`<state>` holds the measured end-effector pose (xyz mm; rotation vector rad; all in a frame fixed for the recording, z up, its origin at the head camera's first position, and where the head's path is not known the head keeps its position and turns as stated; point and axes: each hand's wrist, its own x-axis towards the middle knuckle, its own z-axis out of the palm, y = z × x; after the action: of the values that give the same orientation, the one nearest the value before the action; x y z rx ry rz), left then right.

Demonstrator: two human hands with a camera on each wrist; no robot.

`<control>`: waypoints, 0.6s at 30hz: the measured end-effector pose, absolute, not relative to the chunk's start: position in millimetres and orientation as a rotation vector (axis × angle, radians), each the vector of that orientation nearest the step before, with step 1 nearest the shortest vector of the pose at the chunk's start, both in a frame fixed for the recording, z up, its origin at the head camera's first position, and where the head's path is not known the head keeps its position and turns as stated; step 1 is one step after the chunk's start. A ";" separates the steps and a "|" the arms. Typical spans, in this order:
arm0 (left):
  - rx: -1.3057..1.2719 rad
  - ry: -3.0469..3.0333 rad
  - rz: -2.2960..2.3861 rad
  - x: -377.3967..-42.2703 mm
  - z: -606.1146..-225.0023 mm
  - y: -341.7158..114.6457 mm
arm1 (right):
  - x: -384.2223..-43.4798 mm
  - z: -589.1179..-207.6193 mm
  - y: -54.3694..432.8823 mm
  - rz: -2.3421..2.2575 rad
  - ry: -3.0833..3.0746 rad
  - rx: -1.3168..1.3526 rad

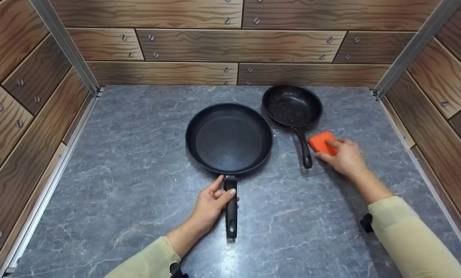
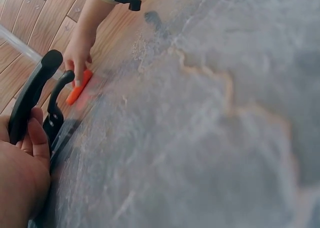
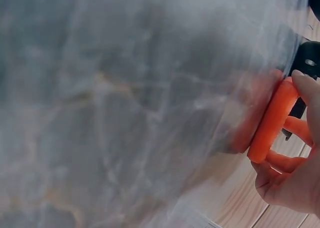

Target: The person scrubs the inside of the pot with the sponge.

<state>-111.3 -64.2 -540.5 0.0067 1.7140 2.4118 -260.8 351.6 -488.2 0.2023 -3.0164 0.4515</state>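
A large black frying pan (image 1: 229, 143) sits mid-table with its handle (image 1: 231, 220) pointing toward me. My left hand (image 1: 207, 206) grips that handle close to the pan's body, thumb lying over the top. In the left wrist view, the fingers curl around the black handle (image 2: 31, 100). To the right, my right hand (image 1: 348, 157) pinches an orange sponge (image 1: 319, 141) between thumb and fingers. The right wrist view shows the sponge (image 3: 274, 120) edge-on, low over the table with its reflection beside it.
A smaller speckled black frying pan (image 1: 292, 106) stands at the back right. Its handle (image 1: 303, 148) points toward me, just left of the sponge. Wood-patterned panels (image 1: 238, 45) enclose the grey marbled table (image 1: 137, 154) at the back and both sides.
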 end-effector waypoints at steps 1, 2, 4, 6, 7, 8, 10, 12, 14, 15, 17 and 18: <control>-0.002 1.707 2.413 -112.0 -539.6 -63.6 | -260.8 -487.5 351.7 0.448 -3.022 0.197; -0.007 1.703 2.414 -112.7 -538.6 -62.8 | -260.6 -486.6 351.9 0.447 -3.027 0.192; -0.019 1.698 2.410 -114.0 -536.2 -60.9 | -259.6 -484.1 352.5 0.456 -3.034 0.175; -0.029 1.680 2.402 -114.9 -534.2 -59.4 | -257.8 -481.5 353.1 0.476 -3.034 0.156; -0.038 1.671 2.394 -115.2 -533.1 -59.2 | -256.5 -480.1 352.6 0.485 -3.025 0.148; -0.046 1.666 2.382 -115.2 -531.5 -59.4 | -255.1 -478.4 351.6 0.495 -3.013 0.144; -0.065 1.662 2.351 -115.2 -528.4 -62.0 | -252.6 -474.5 346.8 0.519 -2.974 0.148; -0.082 1.682 2.316 -114.8 -524.2 -66.2 | -250.4 -469.1 339.1 0.537 -2.920 0.165; -0.087 1.734 2.266 -114.1 -519.5 -71.9 | -248.2 -462.5 330.3 0.551 -2.878 0.186; -0.082 1.779 2.235 -113.9 -518.0 -75.3 | -246.9 -459.1 325.8 0.555 -2.860 0.197; -0.061 1.891 2.164 -113.3 -515.0 -83.5 | -244.3 -453.5 317.2 0.564 -2.833 0.221; -0.048 1.949 2.129 -113.4 -514.3 -88.6 | -242.9 -450.8 312.7 0.567 -2.823 0.236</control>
<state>-113.4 -88.6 -514.3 -0.0481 1.9488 2.1290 -242.9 312.7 -450.8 0.2356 -2.8226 0.5669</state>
